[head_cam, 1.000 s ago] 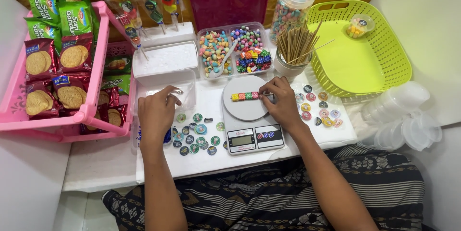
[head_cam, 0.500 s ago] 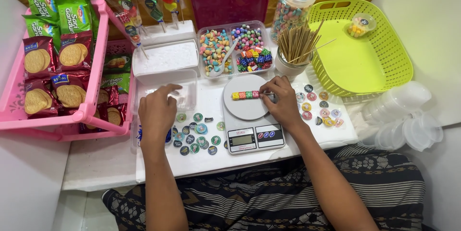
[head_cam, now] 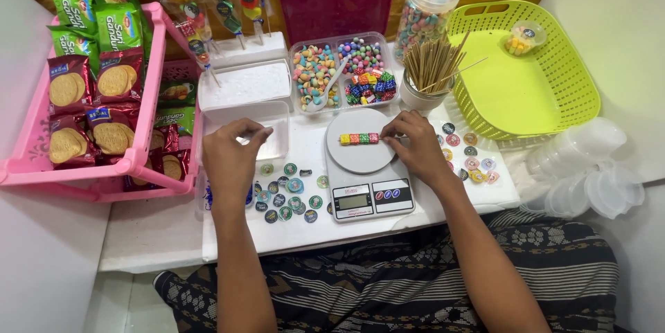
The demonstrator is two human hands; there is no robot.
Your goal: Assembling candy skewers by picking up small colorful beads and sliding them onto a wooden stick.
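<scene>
A candy skewer [head_cam: 359,138] lies across the scale [head_cam: 365,167], a row of small cubes threaded on a thin stick. It looks light, with a brittle stick, best held by the bare end. The right hand [head_cam: 414,146] pinches that end, fingers together. The left hand [head_cam: 230,155] pinches a clear tub [head_cam: 273,127] alongside.

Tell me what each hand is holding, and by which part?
The right hand pinches the thin wooden skewer of coloured candy cubes at its bare right end. The left hand pinches something unclear.
</scene>
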